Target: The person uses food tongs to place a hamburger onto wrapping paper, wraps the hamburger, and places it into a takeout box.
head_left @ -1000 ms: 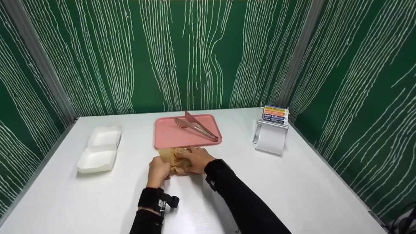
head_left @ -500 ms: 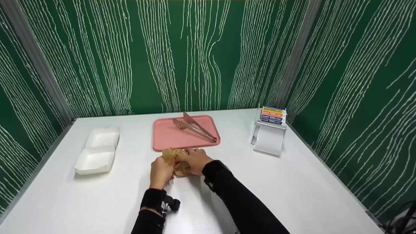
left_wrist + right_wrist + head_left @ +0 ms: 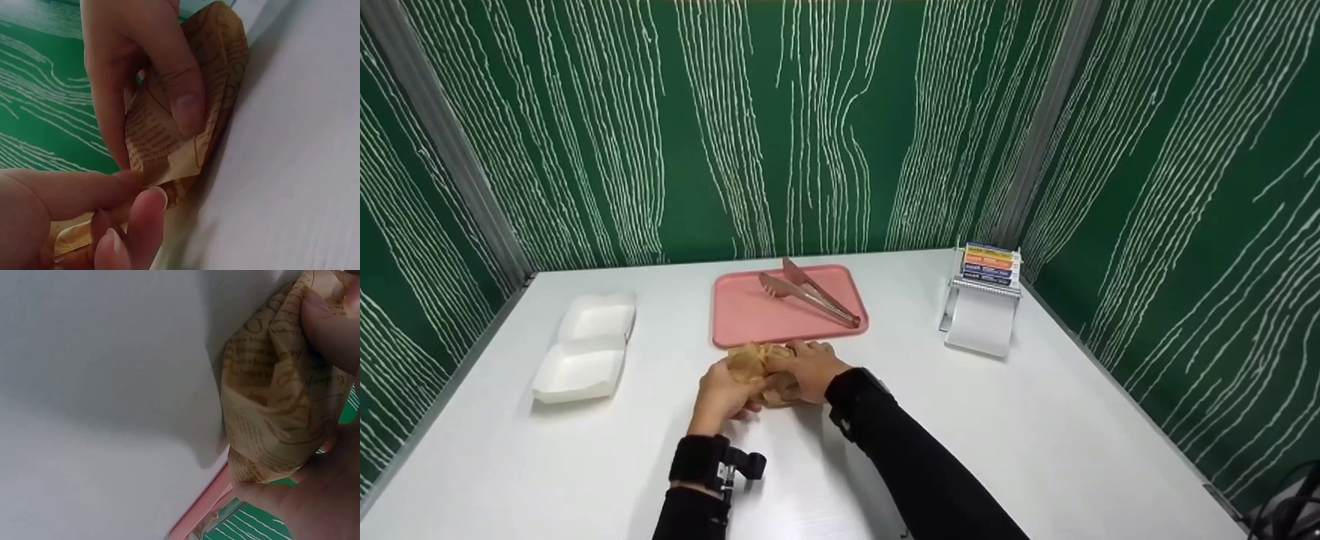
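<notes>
A crumpled bundle of brown printed wrapping paper point(image 3: 746, 363) lies on the white table, just in front of the pink tray; whatever is inside is hidden. My left hand point(image 3: 723, 391) pinches the paper at the bundle's left end, its thumb and fingertips close together in the left wrist view. From above, my right hand point(image 3: 810, 371) grips the right part of the bundle, thumb on the near side and fingers on the far side. Folds and brown lettering show on the paper point(image 3: 264, 422) in the right wrist view.
The pink tray point(image 3: 735, 322) bears metal tongs point(image 3: 817, 300). An open white takeout box point(image 3: 581, 367) stands at the left. At the back right is a metal dispenser point(image 3: 984, 300) with a white sheet and coloured labels. Green walls enclose the table.
The paper's loose left end has been folded in towards the bundle. My left hand has turned, with its thumb now on top of the paper. My right hand stays on the bundle.
</notes>
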The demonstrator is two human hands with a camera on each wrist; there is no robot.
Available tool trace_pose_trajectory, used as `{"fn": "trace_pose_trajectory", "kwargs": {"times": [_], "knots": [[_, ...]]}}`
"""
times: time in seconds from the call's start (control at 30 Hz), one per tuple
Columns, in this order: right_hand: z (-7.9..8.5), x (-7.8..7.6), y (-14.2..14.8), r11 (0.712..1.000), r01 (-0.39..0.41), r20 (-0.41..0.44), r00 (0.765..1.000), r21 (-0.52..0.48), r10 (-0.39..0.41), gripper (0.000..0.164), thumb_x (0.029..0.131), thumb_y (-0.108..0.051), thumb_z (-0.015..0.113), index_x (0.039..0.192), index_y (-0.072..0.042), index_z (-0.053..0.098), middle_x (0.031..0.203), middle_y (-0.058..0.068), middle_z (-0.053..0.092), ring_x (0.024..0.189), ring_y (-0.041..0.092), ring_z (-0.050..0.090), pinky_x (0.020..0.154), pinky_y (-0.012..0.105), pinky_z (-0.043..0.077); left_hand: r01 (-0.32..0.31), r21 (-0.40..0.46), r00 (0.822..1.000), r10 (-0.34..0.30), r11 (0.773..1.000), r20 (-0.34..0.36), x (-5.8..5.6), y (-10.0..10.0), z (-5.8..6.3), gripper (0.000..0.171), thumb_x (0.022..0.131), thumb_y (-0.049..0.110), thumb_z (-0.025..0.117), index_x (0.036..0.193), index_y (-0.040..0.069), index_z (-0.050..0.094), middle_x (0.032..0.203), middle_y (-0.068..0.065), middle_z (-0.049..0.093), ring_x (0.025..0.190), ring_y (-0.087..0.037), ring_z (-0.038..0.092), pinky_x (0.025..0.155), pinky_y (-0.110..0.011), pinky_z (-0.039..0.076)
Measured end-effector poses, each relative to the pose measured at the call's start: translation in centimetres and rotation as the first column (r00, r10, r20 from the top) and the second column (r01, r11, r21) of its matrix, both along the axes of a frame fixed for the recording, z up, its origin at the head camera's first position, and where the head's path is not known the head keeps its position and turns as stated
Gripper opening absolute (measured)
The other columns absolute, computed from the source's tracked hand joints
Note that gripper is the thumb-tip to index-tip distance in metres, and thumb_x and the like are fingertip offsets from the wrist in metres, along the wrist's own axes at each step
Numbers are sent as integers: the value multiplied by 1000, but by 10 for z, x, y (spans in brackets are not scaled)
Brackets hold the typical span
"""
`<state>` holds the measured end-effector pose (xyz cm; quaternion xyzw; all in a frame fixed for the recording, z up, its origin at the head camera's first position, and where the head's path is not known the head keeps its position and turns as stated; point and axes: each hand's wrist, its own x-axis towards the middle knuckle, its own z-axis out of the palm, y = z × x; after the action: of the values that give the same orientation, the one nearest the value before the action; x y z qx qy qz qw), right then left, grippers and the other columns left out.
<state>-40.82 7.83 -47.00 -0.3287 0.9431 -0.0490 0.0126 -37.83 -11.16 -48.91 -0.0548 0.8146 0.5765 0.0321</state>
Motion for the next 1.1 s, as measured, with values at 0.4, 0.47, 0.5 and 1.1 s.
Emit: {"fn": "trace_pose_trajectory", "kwargs": {"times": [0.4, 0.47, 0.5, 1.1], "knots": [[-5, -5, 0, 1000, 3, -2, 1000, 4, -3, 47, 97, -39, 74, 141, -35, 61, 149, 14, 51, 136, 33, 50, 109, 55, 43, 14, 21, 1000, -14, 1000, -27, 1, 1, 3, 72, 83, -3, 72, 150, -4, 45, 86, -15, 66, 48, -11, 54, 41, -21, 40], [-4, -4, -1, 1000, 8, -1, 1000, 7, -8, 45, 97, -38, 74, 140, -35, 61, 150, 14, 50, 137, 33, 50, 110, 55, 43, -7, 24, 999, 8, 1000, -43, 0, -3, 4, 63, 89, 10, 77, 145, -3, 50, 87, -13, 66, 51, -10, 52, 44, -21, 41], [-3, -3, -1, 1000, 10, 0, 1000, 9, -10, 46, 97, -38, 74, 141, -35, 61, 151, 14, 50, 137, 33, 50, 110, 55, 43, -18, 10, 999, 18, 1000, -45, 0, -5, 3, 59, 91, 18, 78, 140, -3, 53, 85, -11, 66, 51, -10, 51, 44, -22, 41], [-11, -5, -1, 1000, 13, -18, 1000, 2, -13, 48, 92, -35, 79, 138, -37, 64, 148, 11, 51, 132, 30, 51, 108, 55, 43, -57, 189, 997, 47, 980, 57, 2, 8, -14, 26, 95, 3, 73, 112, -9, 56, 71, -18, 71, 50, -16, 68, 43, -26, 56]]}}
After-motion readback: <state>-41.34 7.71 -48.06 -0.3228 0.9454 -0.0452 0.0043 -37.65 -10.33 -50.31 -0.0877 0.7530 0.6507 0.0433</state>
